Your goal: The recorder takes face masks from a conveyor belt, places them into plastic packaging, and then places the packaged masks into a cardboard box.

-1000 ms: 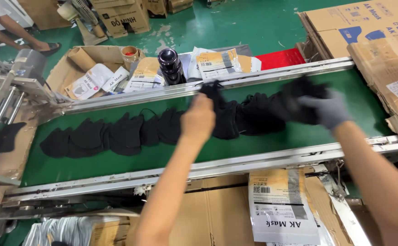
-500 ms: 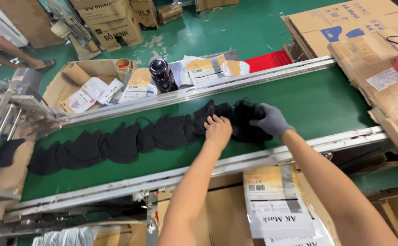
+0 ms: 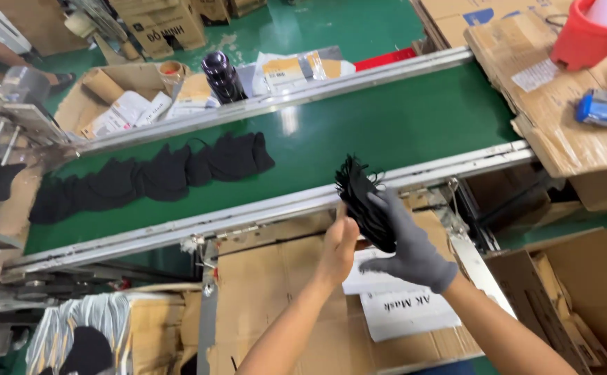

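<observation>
Landmark = green conveyor belt (image 3: 400, 125).

Near side of belt, over flattened cardboard (image 3: 268, 292): right hand (image 3: 407, 239), grey glove, fingers curled around a stack of black masks (image 3: 362, 201), gripping it from the right. Stack is edge-up, tilted, just off the belt's near rail (image 3: 268, 208). Left hand (image 3: 338, 243), bare, fingers fairly straight and close together, pressed against the stack's left side. White printed sheet (image 3: 400, 309) lies under the hands.

On the belt, left half: row of black masks (image 3: 157, 173), overlapping, well apart from the held stack.

Beyond the belt's far rail: dark bottle (image 3: 223, 76), tape roll (image 3: 171, 69), open carton with white packets (image 3: 119, 107). Right of the belt: cardboard sheet with blue tape dispenser (image 3: 601, 107), red bucket (image 3: 585, 35).
</observation>
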